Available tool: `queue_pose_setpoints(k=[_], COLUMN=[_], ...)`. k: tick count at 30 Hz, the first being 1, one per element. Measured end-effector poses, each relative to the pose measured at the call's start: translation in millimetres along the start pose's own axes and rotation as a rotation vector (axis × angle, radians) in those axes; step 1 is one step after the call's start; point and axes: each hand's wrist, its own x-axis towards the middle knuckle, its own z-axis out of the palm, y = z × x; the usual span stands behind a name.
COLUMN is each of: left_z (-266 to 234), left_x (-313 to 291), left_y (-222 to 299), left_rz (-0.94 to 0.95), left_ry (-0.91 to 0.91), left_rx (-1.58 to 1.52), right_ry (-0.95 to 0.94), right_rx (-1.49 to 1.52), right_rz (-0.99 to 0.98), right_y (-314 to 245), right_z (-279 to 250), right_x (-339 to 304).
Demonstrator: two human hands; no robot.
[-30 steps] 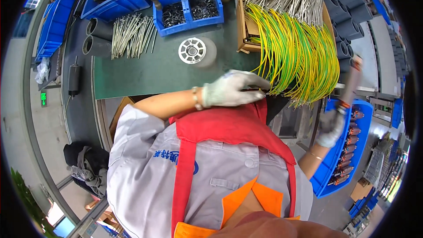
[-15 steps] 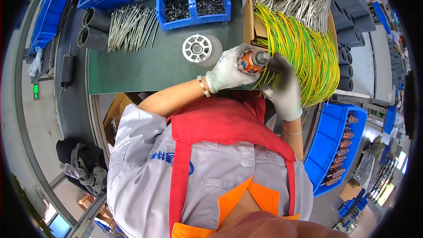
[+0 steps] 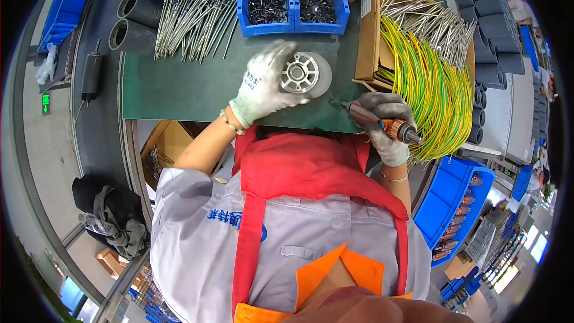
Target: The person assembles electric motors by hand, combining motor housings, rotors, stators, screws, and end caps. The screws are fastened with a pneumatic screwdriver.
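Observation:
On the green bench top stands a round white motor housing (image 3: 301,72) with a spoked end face and a pale cylindrical body. Gloved in white, my left hand (image 3: 262,81) grips its left side, fingers bent round the rim. Further right, over the bench's near edge, my right hand (image 3: 385,121) holds a motor armature (image 3: 397,128). This has copper windings, a reddish-grey middle and a shaft showing at both ends. The right glove is darkened on the fingers. The armature is apart from the housing.
Beyond the housing is a blue two-part bin (image 3: 293,27) of small black parts. Long metal rods (image 3: 194,27) lie left, beside grey tubes (image 3: 131,36). A cardboard box (image 3: 368,42) holds more rods and yellow-green wires (image 3: 427,84). Several armatures fill a blue crate (image 3: 439,206) lower right.
The armature has passed from my left hand to my right and tilted over. My left hand has moved left onto the housing. The bench has shifted in view.

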Motion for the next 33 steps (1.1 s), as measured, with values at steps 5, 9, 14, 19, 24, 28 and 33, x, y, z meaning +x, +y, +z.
queue_pose_setpoints(k=[5,9,14,19,24,28,33], left_z=[11.9,19.4,26.0,31.7,33.9,30.9,30.5], left_x=[1.3,-0.3,-3.1,-5.4,-11.1,-8.3,-6.9], left_y=[0.4,4.4,0.0,1.0,2.8,3.0,6.0], left_rz=[-0.085,-0.062,-0.101,-0.118,-0.161,-0.151,-0.167], left_ry=[-0.025,-0.124,-0.128,-0.060,-0.081,-0.095,-0.093], left_rx=[-0.175,-0.079,-0.193,-0.261,-0.241,-0.249,-0.265], right_ry=[-0.004,0.014,0.008,0.012,-0.228,-0.062,-0.054], right_rx=[-0.072,-0.018,-0.081,-0.101,0.233,0.160,-0.078], right_rz=[-0.033,-0.027,-0.058,-0.020,-0.383,-0.220,-0.022], right_y=[2.7,3.3,-1.6,-18.2,-44.2,-36.9,-5.7], right_z=[1.4,4.8,10.5,18.9,34.0,65.1,74.2], right_x=[6.5,9.4,11.0,18.3,65.9,84.5,95.4])
